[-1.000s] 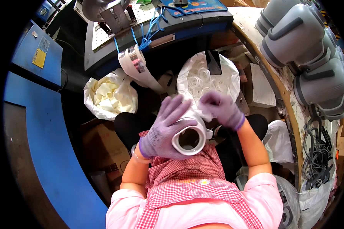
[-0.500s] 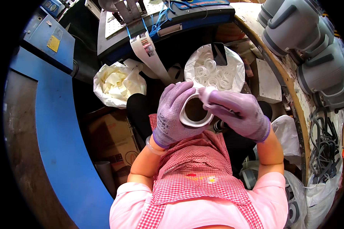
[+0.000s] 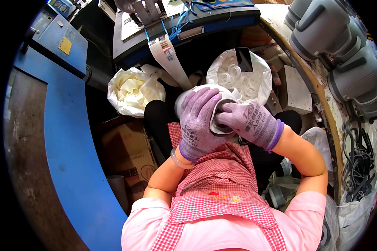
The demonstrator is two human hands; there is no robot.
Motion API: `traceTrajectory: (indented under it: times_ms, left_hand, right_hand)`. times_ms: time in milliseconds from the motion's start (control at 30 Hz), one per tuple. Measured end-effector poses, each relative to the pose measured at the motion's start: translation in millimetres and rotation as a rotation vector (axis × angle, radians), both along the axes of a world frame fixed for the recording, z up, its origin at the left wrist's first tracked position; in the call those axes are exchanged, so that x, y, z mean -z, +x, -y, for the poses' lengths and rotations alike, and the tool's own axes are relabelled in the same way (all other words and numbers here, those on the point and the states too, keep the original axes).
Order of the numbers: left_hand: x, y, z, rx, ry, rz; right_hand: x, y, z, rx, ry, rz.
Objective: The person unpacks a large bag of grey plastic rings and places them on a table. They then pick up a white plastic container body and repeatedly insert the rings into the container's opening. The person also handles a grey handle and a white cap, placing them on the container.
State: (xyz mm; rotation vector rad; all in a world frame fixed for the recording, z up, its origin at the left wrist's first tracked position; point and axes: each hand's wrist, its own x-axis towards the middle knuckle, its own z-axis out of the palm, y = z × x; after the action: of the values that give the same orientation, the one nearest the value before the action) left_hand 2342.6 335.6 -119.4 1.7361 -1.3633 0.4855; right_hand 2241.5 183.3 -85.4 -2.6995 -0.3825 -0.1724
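Observation:
Across my lap lies a hollow white container (image 3: 180,102), tilted so its round mouth opens toward me. My left hand (image 3: 200,121), in a purple-grey glove, is wrapped over its side and grips it just behind the rim. My right hand (image 3: 251,122), gloved the same way, has its fingers drawn together and pushed into the mouth. Whatever those fingertips hold inside is hidden. Beyond the container stands a white bag (image 3: 260,90) full of translucent white rings (image 3: 227,78), with a dark phone (image 3: 244,59) lying on its far edge.
A second white bag (image 3: 143,108) holds cream-coloured scraps. A paper strip (image 3: 171,58) hangs from the workbench (image 3: 222,26) ahead. Blue machine panels (image 3: 67,138) run along the left. Grey handled jugs (image 3: 322,29) and black cables (image 3: 358,163) line the right-hand table.
My right hand has moved from above the rim, where it held a white piece, down into the mouth. The container has tipped, and more of its white side shows beyond my left hand.

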Motion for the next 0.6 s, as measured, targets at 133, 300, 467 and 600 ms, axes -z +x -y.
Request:
traceTrajectory:
  times_ms: [133,300,467,600]
  left_hand:
    - [-2,4,1,0.010,0.007,0.017]
    - [1,6,-1,0.039,0.041,-0.010]
    - [8,8,0,0.067,0.043,0.022]
    - [12,8,-1,0.076,0.061,0.033]
  right_hand:
    - [-4,-3,-4,0.079,-0.039,-0.031]
    - [-7,1,-8,0.098,-0.170,-0.062]
    - [-7,4,-5,0.048,-0.237,-0.121]
    - [-2,5,-5,-0.010,-0.312,-0.177]
